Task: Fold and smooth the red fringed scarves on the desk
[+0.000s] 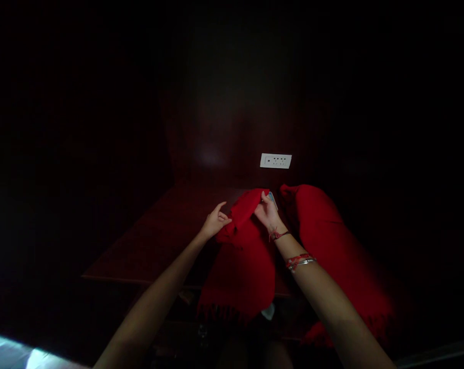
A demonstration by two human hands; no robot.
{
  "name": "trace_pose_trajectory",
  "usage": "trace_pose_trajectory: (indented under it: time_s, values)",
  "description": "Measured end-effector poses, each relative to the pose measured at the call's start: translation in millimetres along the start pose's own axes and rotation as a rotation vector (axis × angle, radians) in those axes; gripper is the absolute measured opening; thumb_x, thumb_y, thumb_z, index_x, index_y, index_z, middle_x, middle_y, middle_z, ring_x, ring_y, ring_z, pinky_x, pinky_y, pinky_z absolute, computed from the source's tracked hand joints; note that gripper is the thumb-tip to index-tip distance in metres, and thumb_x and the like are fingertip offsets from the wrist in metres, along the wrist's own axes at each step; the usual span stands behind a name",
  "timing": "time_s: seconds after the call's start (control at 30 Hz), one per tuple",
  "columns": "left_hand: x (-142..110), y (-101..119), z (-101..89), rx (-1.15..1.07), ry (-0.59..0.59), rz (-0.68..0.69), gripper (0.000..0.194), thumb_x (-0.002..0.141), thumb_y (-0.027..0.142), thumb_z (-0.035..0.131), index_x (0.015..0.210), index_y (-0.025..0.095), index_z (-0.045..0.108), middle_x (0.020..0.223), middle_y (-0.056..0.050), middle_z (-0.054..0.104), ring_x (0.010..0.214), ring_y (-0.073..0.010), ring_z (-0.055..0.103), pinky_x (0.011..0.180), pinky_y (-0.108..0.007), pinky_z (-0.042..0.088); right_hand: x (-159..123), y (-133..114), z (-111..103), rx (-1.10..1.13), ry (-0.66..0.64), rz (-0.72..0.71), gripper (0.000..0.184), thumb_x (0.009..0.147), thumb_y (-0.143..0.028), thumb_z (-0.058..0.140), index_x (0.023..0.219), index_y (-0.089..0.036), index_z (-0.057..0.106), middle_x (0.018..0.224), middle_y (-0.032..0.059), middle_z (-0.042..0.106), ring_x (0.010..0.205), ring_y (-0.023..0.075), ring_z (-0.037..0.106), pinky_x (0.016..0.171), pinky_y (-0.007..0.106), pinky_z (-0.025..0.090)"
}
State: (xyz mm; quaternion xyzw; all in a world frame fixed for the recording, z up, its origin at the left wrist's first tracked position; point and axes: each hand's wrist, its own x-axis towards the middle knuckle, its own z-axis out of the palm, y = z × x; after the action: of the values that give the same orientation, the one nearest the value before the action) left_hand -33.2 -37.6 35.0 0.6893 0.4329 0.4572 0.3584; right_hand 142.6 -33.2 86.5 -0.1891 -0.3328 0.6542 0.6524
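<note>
A red fringed shawl [251,266] lies over the front of a dark wooden shelf, its fringe hanging past the edge. My right hand [268,211] is closed on the shawl's far end and lifts it in a fold. Beside the fold, at the left, is my left hand [215,222], thumb and forefinger apart, fingertips close to the cloth; whether they touch it is unclear. Partly hidden behind my right hand is a small light-blue and white flat thing [271,197], its kind not clear.
To the right, a second red fringed cloth [324,220] is draped over the shelf [140,241]. A white socket panel [275,161] is set in the dark back wall. Beneath the shelf edge are dim things I cannot make out. A bright patch [9,353] shows at lower left.
</note>
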Motion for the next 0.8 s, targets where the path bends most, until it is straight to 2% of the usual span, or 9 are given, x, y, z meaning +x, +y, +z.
trace_pose_trajectory:
  time_s: [0.1,0.2,0.37,0.43,0.53,0.57,0.63,0.73,0.8]
  values:
    - [-3,3,2.3,-0.009,-0.041,0.078,0.079,0.059,0.020,0.061,0.126,0.019,0.019,0.076,0.002,0.053,0.066,-0.0076,0.052,0.062,-0.019,0.041,2,-3,3,0.037,-0.024,0.007,0.008,0.071,-0.027,0.050,0.074,-0.021,0.046,0.068,-0.0044,0.059,0.065,0.0111,0.056,0.070,0.030,0.046]
    - [-1,7,1.1,0.094,-0.022,0.103,0.074,0.059,0.020,0.060,0.124,0.022,0.025,0.071,0.004,0.054,0.061,-0.0074,0.051,0.059,-0.019,0.041,3,-6,8,0.045,0.006,-0.031,0.006,0.072,-0.024,0.050,0.071,-0.022,0.044,0.066,-0.0068,0.058,0.063,0.0089,0.055,0.069,0.028,0.046]
    - [10,-11,-24.3,0.303,0.328,-0.208,0.051,0.067,0.021,0.051,0.116,0.019,0.036,0.064,0.003,0.054,0.059,-0.0101,0.054,0.059,-0.020,0.042,-15,-30,11,-0.006,0.032,-0.068,0.010,0.072,-0.028,0.050,0.069,-0.022,0.043,0.066,-0.0064,0.057,0.062,0.0088,0.055,0.066,0.027,0.046]
    - [10,-23,-38.2,0.432,0.336,-0.359,0.054,0.067,0.020,0.050,0.118,0.018,0.033,0.074,-0.002,0.057,0.068,-0.0137,0.056,0.064,-0.023,0.042,-33,-47,-1,-0.137,0.013,-0.082,0.011,0.070,-0.030,0.051,0.071,-0.022,0.044,0.070,-0.0050,0.058,0.065,0.0096,0.055,0.066,0.028,0.045]
    - [7,-34,-51.4,0.654,0.214,-0.429,0.061,0.066,0.019,0.050,0.122,0.015,0.029,0.096,-0.011,0.054,0.085,-0.0206,0.054,0.072,-0.028,0.041,-65,-71,-33,-0.564,0.055,0.014,0.014,0.069,-0.031,0.052,0.078,-0.021,0.049,0.076,-0.0017,0.059,0.070,0.0116,0.055,0.067,0.030,0.044]
    - [6,-35,-53.1,0.721,0.186,-0.388,0.059,0.066,0.019,0.049,0.122,0.014,0.030,0.101,-0.013,0.051,0.090,-0.0220,0.051,0.075,-0.029,0.040,-73,-77,-44,-0.784,0.087,0.092,0.016,0.067,-0.030,0.053,0.079,-0.019,0.051,0.077,0.0002,0.059,0.070,0.0130,0.055,0.068,0.031,0.043]
    - [10,-33,-53.9,0.818,0.169,-0.249,0.050,0.069,0.018,0.044,0.119,0.013,0.037,0.107,-0.014,0.047,0.098,-0.0218,0.047,0.083,-0.030,0.036,-82,-81,-57,-1.220,0.138,0.073,0.020,0.066,-0.029,0.053,0.082,-0.016,0.052,0.083,0.0042,0.058,0.079,0.0161,0.053,0.075,0.033,0.040]
    - [23,-30,-54.0,0.863,0.079,-0.054,0.039,0.074,0.014,0.034,0.111,0.012,0.046,0.110,-0.010,0.047,0.102,-0.0172,0.044,0.089,-0.025,0.031,-76,-67,-47,-1.726,0.184,-0.184,0.032,0.068,-0.030,0.050,0.096,-0.014,0.049,0.100,0.0094,0.052,0.095,0.0192,0.046,0.084,0.034,0.033]
    - [32,-32,-55.8,0.866,-0.063,0.013,0.038,0.076,0.013,0.030,0.110,0.013,0.048,0.112,-0.007,0.048,0.104,-0.0145,0.042,0.091,-0.022,0.029,-61,-46,-24,-1.903,0.082,-0.235,0.042,0.072,-0.035,0.045,0.109,-0.015,0.041,0.111,0.0114,0.045,0.103,0.0195,0.041,0.086,0.033,0.031]
